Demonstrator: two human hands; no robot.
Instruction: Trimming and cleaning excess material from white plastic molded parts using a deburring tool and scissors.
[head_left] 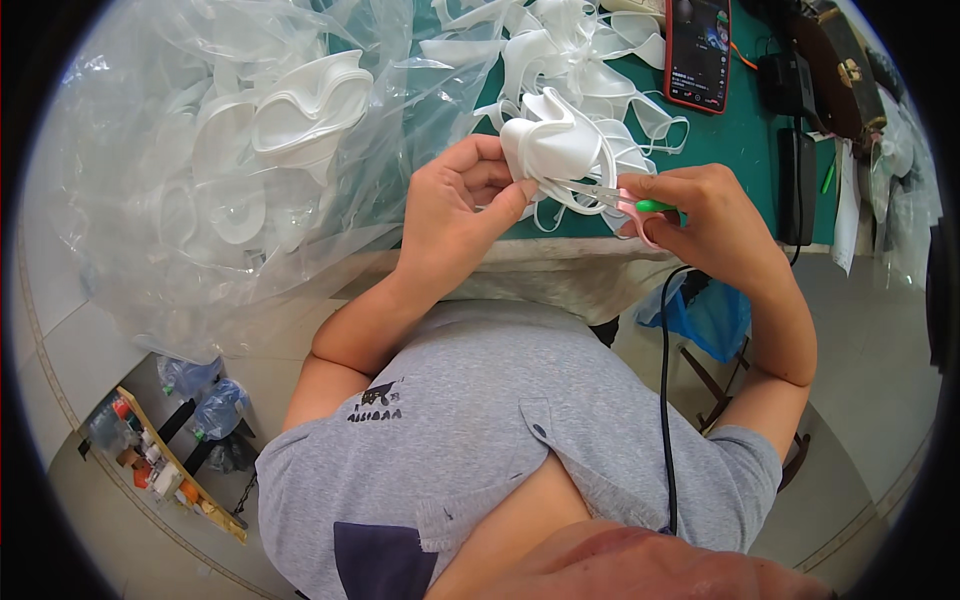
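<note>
My left hand [455,205] pinches the near edge of a white moulded fabric piece [548,148] with narrow strap-like edging, between thumb and fingers. In my right hand [715,215] is a small pair of scissors [630,203] with pink and green handles. Its blades point left, with the tips against the near edge of the white piece, close to my left thumb. Whether the blades are parted I cannot make out. Just beyond my hands, a heap of similar white pieces [585,65] with thin loops lies on the green tabletop [735,140].
A large clear plastic bag [130,200] holding stacked white pieces [315,105] spreads over the left side. At the back right lie a phone [697,50] in a red case, a black box [797,185] and a green pen [828,176]. A black cable [667,370] hangs before me.
</note>
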